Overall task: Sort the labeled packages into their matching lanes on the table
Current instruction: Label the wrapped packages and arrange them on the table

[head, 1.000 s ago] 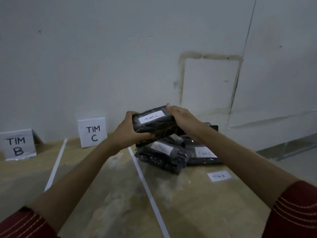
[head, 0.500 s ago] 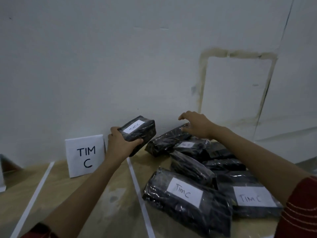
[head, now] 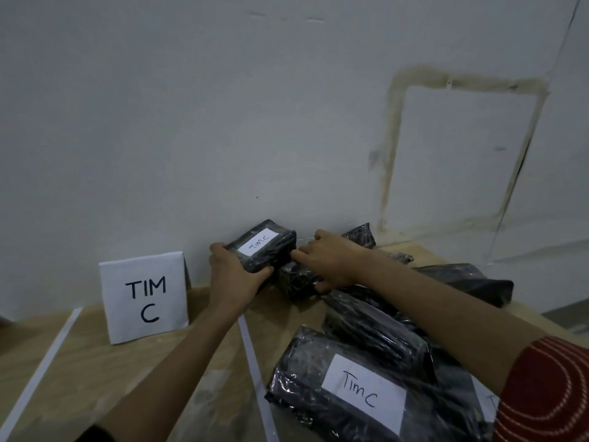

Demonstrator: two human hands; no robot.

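While near back wall (head: 223, 138), gripped package (head: 255, 258)

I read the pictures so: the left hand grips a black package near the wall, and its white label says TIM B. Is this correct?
Not quite. The head view shows the left hand gripping the black package near the wall, but its white label says TIM C, not TIM B. That matches the TIM C sign standing beside it.
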